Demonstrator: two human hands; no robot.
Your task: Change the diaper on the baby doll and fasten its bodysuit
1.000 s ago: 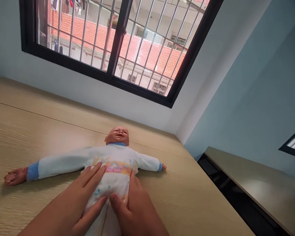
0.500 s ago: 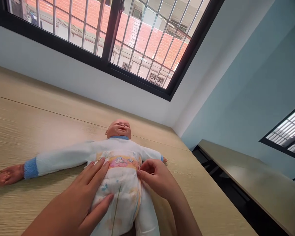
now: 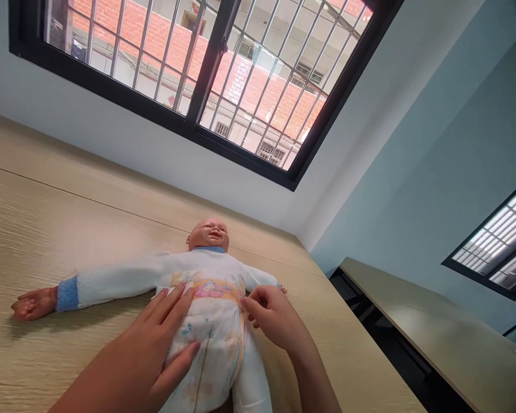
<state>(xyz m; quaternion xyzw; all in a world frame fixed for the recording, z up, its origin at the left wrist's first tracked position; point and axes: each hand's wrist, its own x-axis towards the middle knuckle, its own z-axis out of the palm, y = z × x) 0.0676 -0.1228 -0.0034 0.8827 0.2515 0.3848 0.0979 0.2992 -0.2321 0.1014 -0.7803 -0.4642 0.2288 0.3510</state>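
Note:
A baby doll [image 3: 208, 234] lies on its back on the wooden table, arms spread wide, in a white outfit with blue cuffs and collar. Around its hips and belly is a white diaper [image 3: 210, 338] with a printed orange and pink waistband. My left hand [image 3: 163, 327] rests flat on the diaper's left side in the view, fingers stretched out and thumb apart. On the other side, my right hand [image 3: 270, 315] has its fingers curled, with thumb and forefinger pinched at the diaper's side edge near the waistband. The pinched spot is partly hidden by the fingers.
The table top [image 3: 90, 223] runs back to a white wall below a barred window [image 3: 189, 123]. A second table [image 3: 413, 310] stands to the right, with a gap between the two. Another window [image 3: 499, 241] is in the blue wall.
The camera view has shifted slightly, so the doll and window sit a little lower. Both hands keep nearly the same places on the diaper.

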